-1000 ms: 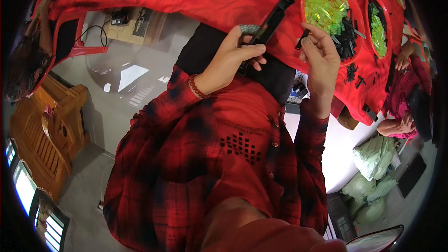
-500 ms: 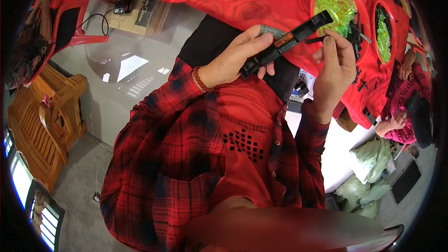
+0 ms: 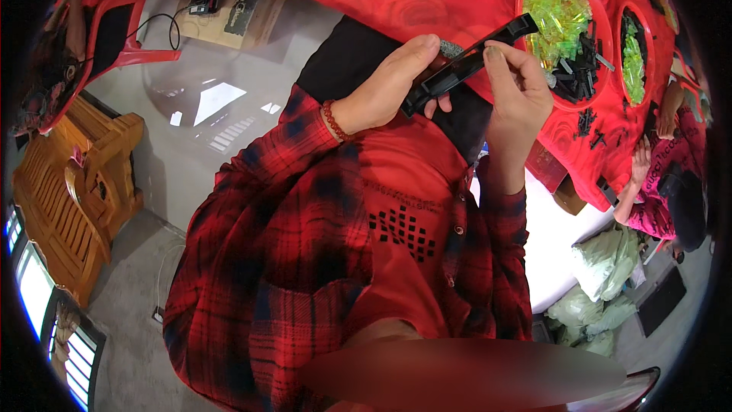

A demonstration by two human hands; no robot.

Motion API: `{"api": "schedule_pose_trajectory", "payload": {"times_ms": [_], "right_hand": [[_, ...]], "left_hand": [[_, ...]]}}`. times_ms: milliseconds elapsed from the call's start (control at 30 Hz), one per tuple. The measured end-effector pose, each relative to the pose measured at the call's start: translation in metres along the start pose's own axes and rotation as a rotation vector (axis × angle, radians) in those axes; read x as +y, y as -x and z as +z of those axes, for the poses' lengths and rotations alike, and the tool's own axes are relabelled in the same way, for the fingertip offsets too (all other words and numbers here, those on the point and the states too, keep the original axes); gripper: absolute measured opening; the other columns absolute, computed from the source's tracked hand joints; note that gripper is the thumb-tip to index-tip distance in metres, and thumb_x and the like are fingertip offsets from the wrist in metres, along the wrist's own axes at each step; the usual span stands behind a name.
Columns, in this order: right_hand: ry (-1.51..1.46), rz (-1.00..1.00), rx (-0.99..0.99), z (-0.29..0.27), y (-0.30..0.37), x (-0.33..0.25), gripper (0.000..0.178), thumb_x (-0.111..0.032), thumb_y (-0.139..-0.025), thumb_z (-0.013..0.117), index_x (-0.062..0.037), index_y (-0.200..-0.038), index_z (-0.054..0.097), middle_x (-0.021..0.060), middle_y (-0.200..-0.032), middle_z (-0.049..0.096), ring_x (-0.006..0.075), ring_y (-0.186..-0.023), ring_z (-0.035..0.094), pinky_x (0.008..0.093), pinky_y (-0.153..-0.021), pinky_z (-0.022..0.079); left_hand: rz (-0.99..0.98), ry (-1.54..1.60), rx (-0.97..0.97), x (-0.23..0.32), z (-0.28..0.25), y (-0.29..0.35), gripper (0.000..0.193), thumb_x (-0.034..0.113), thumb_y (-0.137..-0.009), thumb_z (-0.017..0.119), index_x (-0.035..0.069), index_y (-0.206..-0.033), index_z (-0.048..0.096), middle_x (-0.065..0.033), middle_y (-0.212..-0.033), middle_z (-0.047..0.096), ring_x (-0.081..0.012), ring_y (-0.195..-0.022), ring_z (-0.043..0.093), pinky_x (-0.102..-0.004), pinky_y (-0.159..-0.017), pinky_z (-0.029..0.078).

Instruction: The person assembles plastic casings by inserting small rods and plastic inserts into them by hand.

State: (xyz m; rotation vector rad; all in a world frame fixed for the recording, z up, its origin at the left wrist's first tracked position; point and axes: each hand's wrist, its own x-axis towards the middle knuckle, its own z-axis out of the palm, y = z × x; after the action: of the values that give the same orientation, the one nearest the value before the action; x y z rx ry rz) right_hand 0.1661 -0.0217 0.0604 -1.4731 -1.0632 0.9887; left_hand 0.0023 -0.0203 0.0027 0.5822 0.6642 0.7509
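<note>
My left hand (image 3: 385,85) is closed around the lower end of a long black plastic housing (image 3: 457,69), which slants up to the right above my lap. My right hand (image 3: 520,88) pinches at the housing's upper half, thumb and forefinger against its edge. The thin black strip in that pinch is mostly hidden by the fingers. A grey speckled piece (image 3: 451,49) shows behind the housing beside my left fingertips. Beyond my right hand, a red bowl (image 3: 602,15) holds yellow-green translucent pieces (image 3: 555,15) and small black parts (image 3: 581,76).
A second red bowl (image 3: 650,38) with similar pieces stands to the right. Loose black parts (image 3: 585,120) lie on the red tablecloth (image 3: 381,8). At the right sits another person in pink (image 3: 675,175). A wooden bench (image 3: 72,198) and a red chair (image 3: 145,56) are at left.
My right hand has moved left and down, bringing the black strip against the housing. The housing has turned slightly, and its orange inside part no longer shows clearly.
</note>
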Motion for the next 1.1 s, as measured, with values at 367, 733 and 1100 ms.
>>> {"api": "schedule_pose_trajectory", "payload": {"times_ms": [367,733,1100], "right_hand": [[0.136,-0.073,0.029,0.010,0.003,0.023,0.006,-0.003,-0.086,0.073,0.0010,-0.090,0.071,-0.0025,-0.077,0.054,0.0024,-0.062,0.042,0.0197,-0.055,0.034],[0.248,-0.136,0.078,0.015,0.009,0.036,0.005,-0.002,-0.086,0.073,0.0014,-0.089,0.070,0.0002,-0.078,0.055,0.0054,-0.062,0.045,0.0222,-0.055,0.038],[0.456,-0.306,0.119,0.021,0.006,0.055,0.004,-0.001,-0.085,0.071,-0.0006,-0.088,0.068,0.0079,-0.077,0.057,0.0179,-0.065,0.055,0.0310,-0.059,0.045]], "left_hand": [[-0.032,0.011,0.152,-0.004,-0.003,0.000,0.036,0.040,-0.107,0.040,0.006,-0.110,0.052,-0.0130,-0.078,0.066,-0.0183,-0.058,0.062,-0.0270,-0.050,0.047],[-0.055,0.063,0.166,-0.012,-0.008,-0.004,0.035,0.037,-0.106,0.043,0.004,-0.111,0.051,-0.0094,-0.092,0.062,-0.0218,-0.066,0.068,-0.0289,-0.049,0.050],[-0.038,0.039,0.122,-0.029,-0.020,-0.012,0.040,0.041,-0.106,0.043,0.003,-0.114,0.052,-0.0084,-0.091,0.064,-0.0183,-0.068,0.068,-0.0260,-0.052,0.050]]}}
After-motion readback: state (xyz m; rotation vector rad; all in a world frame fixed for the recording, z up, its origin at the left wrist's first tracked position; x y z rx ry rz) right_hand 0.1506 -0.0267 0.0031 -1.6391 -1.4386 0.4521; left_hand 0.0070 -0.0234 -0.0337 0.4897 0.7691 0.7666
